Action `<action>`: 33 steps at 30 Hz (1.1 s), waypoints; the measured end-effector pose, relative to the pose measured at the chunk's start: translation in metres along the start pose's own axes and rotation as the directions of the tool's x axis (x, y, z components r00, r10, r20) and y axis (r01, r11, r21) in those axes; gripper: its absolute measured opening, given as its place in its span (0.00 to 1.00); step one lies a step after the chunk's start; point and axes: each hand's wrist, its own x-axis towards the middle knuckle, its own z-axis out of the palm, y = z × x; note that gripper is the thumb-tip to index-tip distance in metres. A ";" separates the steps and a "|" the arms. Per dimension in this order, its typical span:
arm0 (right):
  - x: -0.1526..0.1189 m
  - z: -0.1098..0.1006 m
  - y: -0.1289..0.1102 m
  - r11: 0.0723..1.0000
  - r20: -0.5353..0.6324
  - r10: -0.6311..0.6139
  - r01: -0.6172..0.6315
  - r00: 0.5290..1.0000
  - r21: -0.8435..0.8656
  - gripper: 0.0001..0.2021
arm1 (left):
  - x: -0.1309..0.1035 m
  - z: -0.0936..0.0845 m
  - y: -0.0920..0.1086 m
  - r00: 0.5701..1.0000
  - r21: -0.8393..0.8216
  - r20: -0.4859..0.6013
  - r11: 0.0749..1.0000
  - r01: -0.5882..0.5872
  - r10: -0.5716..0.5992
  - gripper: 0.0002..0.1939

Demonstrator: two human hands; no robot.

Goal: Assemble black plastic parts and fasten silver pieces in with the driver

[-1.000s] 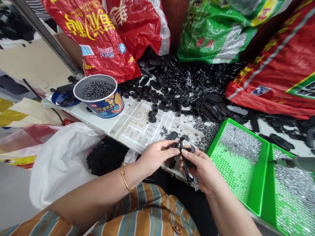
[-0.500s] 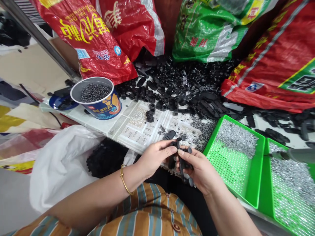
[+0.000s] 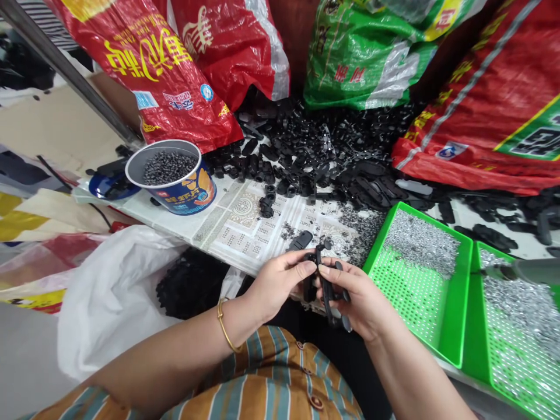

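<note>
Both hands meet over the table's front edge around a long black plastic part [image 3: 327, 294] with rounded, disc-like ends. My left hand [image 3: 280, 283] pinches its upper portion between thumb and fingers, where a second dark piece sits behind the thumb. My right hand [image 3: 356, 291] grips the part along its length, fingers curled behind it. How the pieces join is hidden by the fingers. Just beyond the left fingers a flat black oval piece [image 3: 300, 240] lies on the patterned tabletop [image 3: 245, 224].
Black plastic parts [image 3: 306, 146] are heaped at the back below red sacks [image 3: 175, 87] and a green sack [image 3: 350, 64]. A tub of small dark pieces [image 3: 186, 189] stands left. Green perforated trays [image 3: 464, 309] with small silvery pieces stand right. A white bag [image 3: 100, 303] hangs lower left.
The held black part has turned a little in my right hand, so its disc ends show more edge-on. Both hands stay in nearly the same place.
</note>
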 end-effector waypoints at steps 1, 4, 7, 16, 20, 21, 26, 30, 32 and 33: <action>0.000 0.000 0.000 1.000 -0.014 -0.005 0.005 1.000 0.012 0.16 | 0.000 0.000 -0.001 1.000 0.023 -0.012 1.000 -0.020 0.021 0.20; -0.001 0.000 0.001 1.000 -0.024 -0.011 0.011 1.000 0.007 0.15 | -0.001 0.002 0.000 1.000 0.012 -0.022 1.000 -0.013 0.013 0.19; 0.000 -0.001 0.003 1.000 -0.010 -0.015 0.015 1.000 -0.019 0.15 | -0.001 0.004 0.003 1.000 -0.075 0.010 0.997 0.027 -0.026 0.18; 0.009 -0.003 0.000 0.941 0.041 -0.217 0.220 0.975 -0.257 0.15 | 0.005 0.005 0.007 0.998 -0.090 -0.043 0.995 0.033 -0.037 0.17; 0.013 -0.002 -0.003 0.885 0.027 -0.281 0.270 0.959 -0.380 0.16 | 0.008 0.002 0.010 0.998 -0.072 -0.039 0.996 0.049 -0.052 0.16; 0.014 -0.002 -0.003 0.877 0.028 -0.294 0.281 0.955 -0.391 0.16 | 0.009 0.001 0.010 0.998 -0.079 -0.038 0.996 0.051 -0.055 0.15; 0.017 0.000 -0.003 0.864 0.053 -0.295 0.291 0.954 -0.410 0.16 | 0.011 -0.001 0.010 0.998 -0.116 -0.030 0.992 0.053 -0.057 0.15; 0.016 -0.001 -0.005 0.857 0.074 -0.296 0.300 0.952 -0.420 0.14 | 0.011 -0.001 0.012 0.998 -0.111 -0.003 0.992 0.065 -0.066 0.15; 0.016 -0.003 -0.006 0.854 0.078 -0.292 0.297 0.953 -0.426 0.13 | 0.011 -0.001 0.013 0.997 -0.102 0.007 0.992 0.073 -0.072 0.16; 0.016 -0.005 -0.007 0.850 0.081 -0.292 0.298 0.953 -0.434 0.13 | 0.012 -0.001 0.013 0.997 -0.097 0.004 0.992 0.075 -0.075 0.16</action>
